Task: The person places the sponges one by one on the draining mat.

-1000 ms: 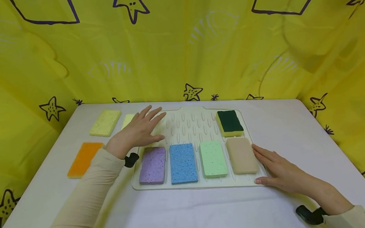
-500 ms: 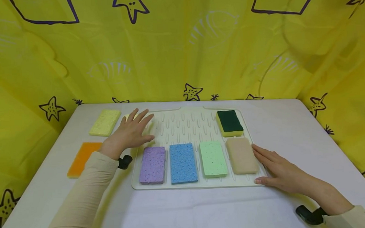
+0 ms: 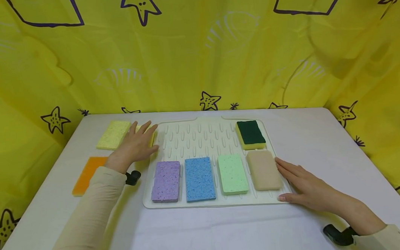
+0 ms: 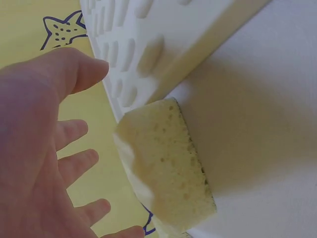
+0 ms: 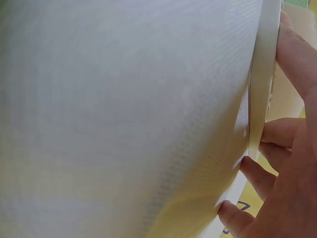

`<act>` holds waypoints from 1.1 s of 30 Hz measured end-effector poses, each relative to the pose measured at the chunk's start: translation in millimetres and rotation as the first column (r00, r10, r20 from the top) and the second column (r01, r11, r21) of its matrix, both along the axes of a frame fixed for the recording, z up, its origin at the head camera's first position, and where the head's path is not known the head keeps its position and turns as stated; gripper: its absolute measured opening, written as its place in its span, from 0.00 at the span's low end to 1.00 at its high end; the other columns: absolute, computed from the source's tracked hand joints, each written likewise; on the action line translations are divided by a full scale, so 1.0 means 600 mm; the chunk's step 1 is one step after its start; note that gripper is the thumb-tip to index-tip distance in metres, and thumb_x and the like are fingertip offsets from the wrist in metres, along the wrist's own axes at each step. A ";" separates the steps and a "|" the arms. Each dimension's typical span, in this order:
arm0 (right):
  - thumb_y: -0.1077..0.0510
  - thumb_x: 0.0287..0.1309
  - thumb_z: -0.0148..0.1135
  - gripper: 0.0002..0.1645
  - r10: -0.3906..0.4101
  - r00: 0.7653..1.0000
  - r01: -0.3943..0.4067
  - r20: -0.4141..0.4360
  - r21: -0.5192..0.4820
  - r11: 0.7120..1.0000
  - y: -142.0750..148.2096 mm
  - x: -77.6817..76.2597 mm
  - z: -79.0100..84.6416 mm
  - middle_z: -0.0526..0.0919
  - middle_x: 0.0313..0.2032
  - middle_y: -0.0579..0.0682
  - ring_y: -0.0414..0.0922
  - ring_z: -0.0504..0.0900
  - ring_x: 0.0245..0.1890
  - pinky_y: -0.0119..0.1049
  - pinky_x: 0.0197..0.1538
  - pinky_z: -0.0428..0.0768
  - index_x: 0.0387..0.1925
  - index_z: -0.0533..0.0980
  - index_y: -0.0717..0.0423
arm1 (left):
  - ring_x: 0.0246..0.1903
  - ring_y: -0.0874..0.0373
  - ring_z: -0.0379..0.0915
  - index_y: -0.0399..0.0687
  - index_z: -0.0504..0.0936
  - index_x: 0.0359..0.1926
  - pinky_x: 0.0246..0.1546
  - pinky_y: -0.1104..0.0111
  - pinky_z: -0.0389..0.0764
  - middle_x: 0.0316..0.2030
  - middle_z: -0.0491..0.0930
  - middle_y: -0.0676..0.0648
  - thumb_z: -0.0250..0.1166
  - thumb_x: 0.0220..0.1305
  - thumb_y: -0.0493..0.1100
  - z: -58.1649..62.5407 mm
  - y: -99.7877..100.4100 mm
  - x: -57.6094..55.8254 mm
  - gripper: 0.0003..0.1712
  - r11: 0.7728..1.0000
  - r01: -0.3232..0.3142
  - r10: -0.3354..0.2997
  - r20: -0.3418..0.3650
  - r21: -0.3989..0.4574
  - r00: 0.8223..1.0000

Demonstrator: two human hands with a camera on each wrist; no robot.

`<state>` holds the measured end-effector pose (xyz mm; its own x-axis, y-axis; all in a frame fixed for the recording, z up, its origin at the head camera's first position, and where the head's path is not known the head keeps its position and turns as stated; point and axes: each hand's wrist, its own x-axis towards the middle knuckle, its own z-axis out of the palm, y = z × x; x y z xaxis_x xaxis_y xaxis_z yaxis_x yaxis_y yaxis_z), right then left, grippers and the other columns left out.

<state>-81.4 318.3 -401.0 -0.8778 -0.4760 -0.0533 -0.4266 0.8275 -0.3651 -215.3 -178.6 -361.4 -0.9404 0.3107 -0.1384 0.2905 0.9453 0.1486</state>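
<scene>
My left hand point(image 3: 134, 146) reaches over a pale yellow sponge point(image 4: 166, 161) beside the tray's left edge, fingers spread. In the left wrist view a space shows between the thumb and that sponge; the hand partly hides it in the head view. My right hand point(image 3: 306, 189) rests at the front right corner of the white ridged tray point(image 3: 200, 140), fingers along its side and thumb at the corner. On the tray's front row lie a purple sponge point(image 3: 166, 181), a blue sponge point(image 3: 200, 179), a light green sponge point(image 3: 232, 174) and a beige sponge point(image 3: 264, 170).
Behind the beige sponge sits a yellow sponge with a dark green scouring top point(image 3: 251, 133). Off the tray, at left, lie another pale yellow sponge point(image 3: 113, 134) and an orange sponge point(image 3: 88, 176), partly behind the left sleeve point(image 3: 86, 218). A yellow curtain point(image 3: 169, 58) surrounds the white table.
My left hand has moved left, off the tray's back left area to the pale yellow sponge at its edge. The right hand and the sponges stay in place.
</scene>
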 end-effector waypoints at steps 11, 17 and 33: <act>0.31 0.55 0.64 0.58 -0.021 0.999 0.021 0.034 0.005 1.000 -0.002 0.000 0.002 0.52 0.78 0.51 0.62 0.58 0.73 0.46 0.80 0.44 0.77 0.53 0.55 | 0.75 0.35 0.47 0.38 0.55 0.75 0.73 0.36 0.40 0.74 0.51 0.29 0.57 0.70 0.46 -0.008 -0.004 -0.011 0.38 1.000 0.009 -0.009 -0.003 0.004 1.000; 0.32 0.56 0.64 0.58 -0.016 0.999 0.016 0.027 0.005 1.000 -0.003 0.001 0.003 0.51 0.78 0.52 0.61 0.58 0.73 0.37 0.80 0.40 0.77 0.53 0.56 | 0.71 0.27 0.51 0.39 0.57 0.75 0.70 0.35 0.49 0.74 0.50 0.28 0.55 0.70 0.45 -0.008 -0.001 -0.009 0.36 0.999 -0.037 0.037 0.035 0.015 0.999; 0.32 0.56 0.64 0.58 -0.018 0.999 0.018 0.031 -0.004 1.000 -0.002 0.001 0.003 0.52 0.78 0.52 0.61 0.57 0.74 0.36 0.79 0.37 0.77 0.53 0.55 | 0.62 0.20 0.59 0.38 0.61 0.73 0.64 0.34 0.60 0.72 0.55 0.27 0.55 0.68 0.42 -0.015 -0.006 -0.014 0.34 0.998 -0.044 0.044 0.000 0.049 0.999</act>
<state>-80.9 316.9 -399.4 -0.8842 -0.4606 -0.0779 -0.4004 0.8331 -0.3816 -223.6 -182.0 -370.7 -0.9533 0.2757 -0.1231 0.2491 0.9486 0.1952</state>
